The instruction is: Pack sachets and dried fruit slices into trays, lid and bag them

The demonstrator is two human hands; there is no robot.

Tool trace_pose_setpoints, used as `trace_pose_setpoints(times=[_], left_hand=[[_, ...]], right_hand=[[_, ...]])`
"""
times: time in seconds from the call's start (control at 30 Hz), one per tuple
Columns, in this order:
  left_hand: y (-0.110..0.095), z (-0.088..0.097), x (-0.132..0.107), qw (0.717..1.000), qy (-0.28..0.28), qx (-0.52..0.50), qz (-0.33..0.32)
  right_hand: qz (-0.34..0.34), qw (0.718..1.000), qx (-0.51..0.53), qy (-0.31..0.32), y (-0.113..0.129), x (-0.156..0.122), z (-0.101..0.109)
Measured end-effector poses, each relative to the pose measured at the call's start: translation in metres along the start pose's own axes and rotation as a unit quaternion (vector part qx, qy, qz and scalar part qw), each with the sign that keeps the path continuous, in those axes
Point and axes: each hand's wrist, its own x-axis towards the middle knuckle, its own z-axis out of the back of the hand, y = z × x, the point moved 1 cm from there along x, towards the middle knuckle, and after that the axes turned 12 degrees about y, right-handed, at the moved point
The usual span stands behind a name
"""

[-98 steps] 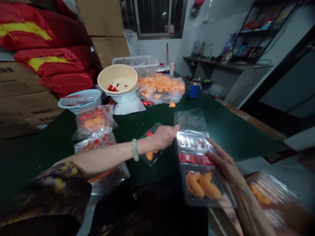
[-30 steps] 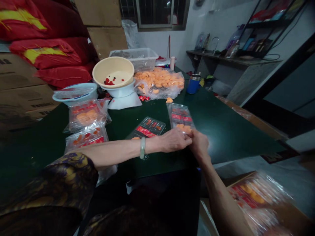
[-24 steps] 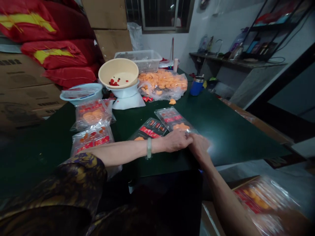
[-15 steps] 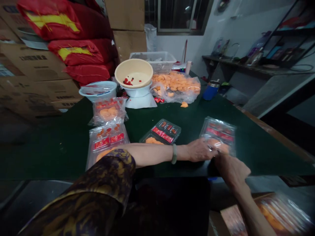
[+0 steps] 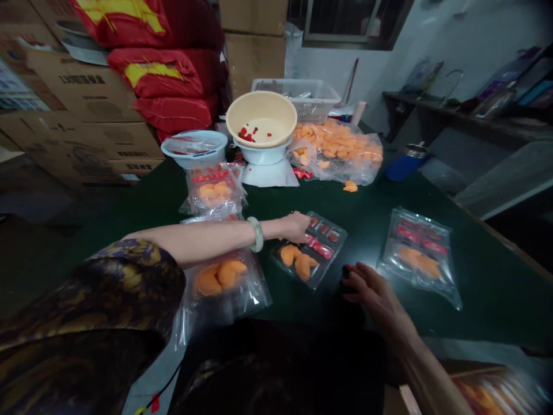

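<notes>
My left hand [image 5: 297, 227], with a pale bangle [image 5: 256, 234] on its wrist, has its fingers closed on the upper left edge of a clear plastic tray [image 5: 341, 233]. Orange fan-shaped pieces [image 5: 303, 266], red packets [image 5: 318, 246] and small dark red items fill the tray's compartments. To the right of it my right hand [image 5: 369, 291] hovers over the table, fingers apart and holding nothing. Beyond that hand lies a bagged tray [image 5: 418, 251] with similar contents. Under my left forearm rests another bagged tray [image 5: 222, 279], partly hidden.
More bagged trays [image 5: 215, 187] lie at the left. Behind stand a cream basin [image 5: 261, 118] on a white stand, a blue basin [image 5: 194, 147], a bag of orange pieces [image 5: 341, 147], a white basket [image 5: 302, 95] and a blue cup [image 5: 406, 163]. Boxes [image 5: 90, 86] and red bundles [image 5: 173, 72] are stacked left.
Both hands have let go of the bagged tray on the right. My left hand has moved left to the unbagged tray, and my right hand has drawn back and opened. The view has shifted.
</notes>
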Motion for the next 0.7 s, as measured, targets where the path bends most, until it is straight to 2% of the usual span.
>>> trace_pose_setpoints(times=[0.07,0.13,0.23,0.3,0.37,0.47,0.53,0.63,0.7], left_hand=[[0.002,-0.005,-0.001,1.0,-0.013,-0.022,-0.01],[0.001,-0.013,-0.002,0.998,-0.026,-0.049,-0.014],[0.003,-0.02,0.0,0.989,-0.015,-0.146,-0.024],[0.008,-0.015,0.005,0.979,0.014,-0.197,-0.041],[0.019,0.003,0.016,0.99,0.02,-0.138,-0.032],[0.048,0.043,0.043,0.997,-0.051,0.043,0.034],[0.072,0.063,0.064,0.989,-0.089,0.1,0.063],[0.103,0.072,0.089,0.979,-0.104,0.143,0.097],[0.118,0.07,0.099,0.978,-0.111,0.161,0.078]], right_hand=[[-0.023,0.992,0.119,0.019,0.001,0.015,-0.024],[-0.032,0.981,0.186,0.051,0.005,0.032,-0.035],[-0.065,0.961,0.25,0.103,0.014,0.056,-0.032],[-0.075,0.955,0.268,0.105,0.019,0.069,-0.026],[-0.07,0.954,0.276,0.092,0.021,0.079,-0.02],[-0.076,0.948,0.294,0.099,0.019,0.088,-0.012],[-0.085,0.944,0.299,0.114,0.017,0.089,-0.008],[-0.09,0.941,0.299,0.131,0.015,0.087,-0.003],[-0.087,0.939,0.301,0.141,0.013,0.087,0.0]])
